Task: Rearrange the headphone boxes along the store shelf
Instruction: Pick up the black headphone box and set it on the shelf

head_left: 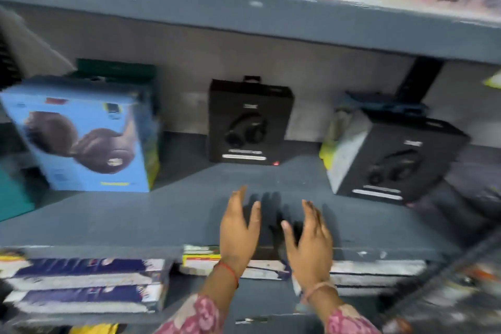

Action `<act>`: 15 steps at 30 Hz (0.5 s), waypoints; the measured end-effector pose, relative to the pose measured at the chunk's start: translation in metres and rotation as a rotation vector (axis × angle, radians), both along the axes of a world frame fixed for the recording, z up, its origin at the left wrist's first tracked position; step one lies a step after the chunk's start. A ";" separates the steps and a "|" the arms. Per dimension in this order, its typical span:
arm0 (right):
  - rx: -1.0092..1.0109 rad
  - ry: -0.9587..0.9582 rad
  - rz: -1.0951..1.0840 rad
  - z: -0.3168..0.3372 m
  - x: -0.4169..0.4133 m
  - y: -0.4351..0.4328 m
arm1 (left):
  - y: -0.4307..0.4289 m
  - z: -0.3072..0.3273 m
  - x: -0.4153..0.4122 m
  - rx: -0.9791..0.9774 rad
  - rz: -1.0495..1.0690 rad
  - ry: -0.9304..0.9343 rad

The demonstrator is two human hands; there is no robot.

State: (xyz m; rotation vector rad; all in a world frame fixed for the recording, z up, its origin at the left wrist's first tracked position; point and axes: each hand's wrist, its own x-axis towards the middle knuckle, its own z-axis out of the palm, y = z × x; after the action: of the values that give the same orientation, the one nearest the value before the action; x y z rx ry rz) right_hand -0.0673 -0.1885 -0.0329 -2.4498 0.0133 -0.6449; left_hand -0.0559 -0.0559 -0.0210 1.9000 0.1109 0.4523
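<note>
Both my hands reach out over the front of the grey shelf (135,219), palms turned toward each other with a gap between them. My left hand (238,230) is open, fingers straight and pointing at the back wall; my right hand (310,241) is open too, fingers loosely spread. Neither holds or touches anything. Straight ahead, a black headphone box (249,122) stands upright against the back wall. A blue headphone box (84,138) stands tilted to the left, and another black box (393,160) sits angled on the right, both well apart from my hands.
</note>
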 end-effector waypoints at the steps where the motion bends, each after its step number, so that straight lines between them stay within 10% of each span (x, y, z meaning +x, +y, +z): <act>1: 0.036 0.004 -0.046 -0.002 0.008 -0.029 | -0.028 0.002 0.011 -0.050 -0.047 0.026; 10: 1.026 -0.104 -0.332 0.020 0.103 -0.230 | -0.175 0.030 0.107 -0.448 -0.366 0.386; 15: 0.854 0.152 -0.093 0.017 0.117 -0.262 | -0.199 0.037 0.118 -0.385 -0.412 0.412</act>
State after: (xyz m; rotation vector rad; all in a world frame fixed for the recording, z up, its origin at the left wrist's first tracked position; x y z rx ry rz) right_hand 0.0501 -0.4506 -0.0162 -1.6639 0.3848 -0.3730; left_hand 0.0621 -0.2546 0.0162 1.5553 0.0678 -0.2317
